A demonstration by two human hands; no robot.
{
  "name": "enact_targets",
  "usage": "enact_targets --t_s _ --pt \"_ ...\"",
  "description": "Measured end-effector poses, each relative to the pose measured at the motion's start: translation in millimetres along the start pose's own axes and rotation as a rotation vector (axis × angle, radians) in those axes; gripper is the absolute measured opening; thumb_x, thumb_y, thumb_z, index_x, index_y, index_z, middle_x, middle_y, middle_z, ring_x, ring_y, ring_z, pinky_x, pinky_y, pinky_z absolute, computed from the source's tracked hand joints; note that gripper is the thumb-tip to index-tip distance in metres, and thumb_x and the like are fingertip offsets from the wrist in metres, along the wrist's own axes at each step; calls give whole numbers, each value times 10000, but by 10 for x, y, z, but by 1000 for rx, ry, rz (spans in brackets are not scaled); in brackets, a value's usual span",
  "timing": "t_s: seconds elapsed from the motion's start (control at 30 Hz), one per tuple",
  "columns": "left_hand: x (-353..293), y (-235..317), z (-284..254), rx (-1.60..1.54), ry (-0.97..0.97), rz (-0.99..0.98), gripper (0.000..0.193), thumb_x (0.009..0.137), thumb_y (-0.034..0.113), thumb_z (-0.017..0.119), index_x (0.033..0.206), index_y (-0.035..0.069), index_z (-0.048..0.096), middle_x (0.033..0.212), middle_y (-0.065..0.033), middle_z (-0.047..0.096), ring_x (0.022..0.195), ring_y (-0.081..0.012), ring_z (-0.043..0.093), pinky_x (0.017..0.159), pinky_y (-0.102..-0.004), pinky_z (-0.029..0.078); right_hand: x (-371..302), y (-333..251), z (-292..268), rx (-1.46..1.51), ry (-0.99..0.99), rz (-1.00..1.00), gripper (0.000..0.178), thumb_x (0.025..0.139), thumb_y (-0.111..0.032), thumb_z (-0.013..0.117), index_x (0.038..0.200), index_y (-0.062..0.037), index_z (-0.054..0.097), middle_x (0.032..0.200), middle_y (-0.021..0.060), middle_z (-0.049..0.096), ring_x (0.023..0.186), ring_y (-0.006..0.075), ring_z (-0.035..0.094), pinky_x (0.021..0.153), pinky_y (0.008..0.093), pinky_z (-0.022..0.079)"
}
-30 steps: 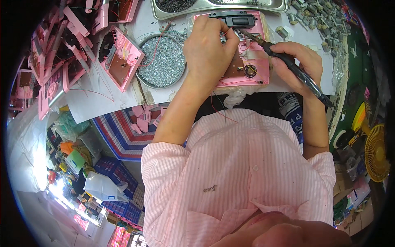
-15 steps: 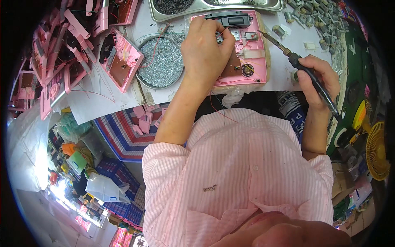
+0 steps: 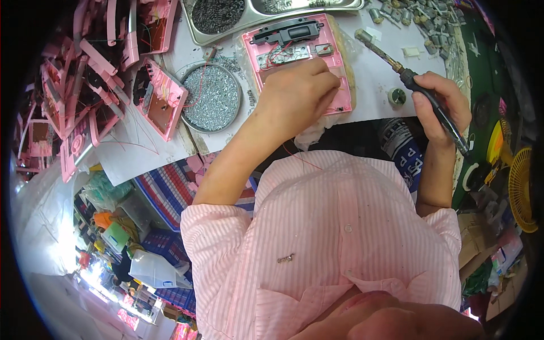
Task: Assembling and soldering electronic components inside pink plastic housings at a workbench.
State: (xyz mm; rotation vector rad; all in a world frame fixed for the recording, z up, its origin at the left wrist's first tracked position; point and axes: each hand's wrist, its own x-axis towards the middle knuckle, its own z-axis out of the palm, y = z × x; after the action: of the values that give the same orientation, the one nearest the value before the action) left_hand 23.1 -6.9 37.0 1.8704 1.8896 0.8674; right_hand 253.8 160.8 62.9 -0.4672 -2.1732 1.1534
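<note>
The left hand (image 3: pixel 297 93) curls over the pink case (image 3: pixel 334 62) at twelve o'clock, whether gripping anything I cannot tell, while the right hand (image 3: pixel 451 102) grasps a soldering iron (image 3: pixel 406 76) at two o'clock, and a round dish (image 3: pixel 239 102) of small metal pieces (image 3: pixel 211 95) sits at the case's eight o'clock

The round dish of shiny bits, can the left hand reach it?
Probably yes: the dish is open-topped, and nothing big seems to stand between it and the left hand over the pink case.
</note>
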Motion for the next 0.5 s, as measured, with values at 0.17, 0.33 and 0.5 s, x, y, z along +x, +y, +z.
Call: enact_targets --t_s 0.17,0.33,0.5 --pt "-16 -86 38 -350 77 -201 146 874 49 756 1015 29 726 902 -57 718 756 -146 691 679 -269 552 -75 50 6 8 23 25 264 834 -22 756 1090 26 710 937 96 722 784 131 658 713 243 503" --pt "-40 -23 15 -622 59 -529 124 914 60 751 990 -28 706 869 -34 731 741 -59 652 673 -220 537 54 6 335 127 8 130 343 846 3 745 1186 -17 702 953 71 698 846 148 649 764 261 504" --pt "-41 -52 -17 -612 19 -555 112 907 65 760 971 -9 704 844 -14 716 730 -44 631 660 -201 509 281 37 877 106 -18 -73 499 799 69 720 1270 -90 674 972 88 657 856 223 652 787 303 519"
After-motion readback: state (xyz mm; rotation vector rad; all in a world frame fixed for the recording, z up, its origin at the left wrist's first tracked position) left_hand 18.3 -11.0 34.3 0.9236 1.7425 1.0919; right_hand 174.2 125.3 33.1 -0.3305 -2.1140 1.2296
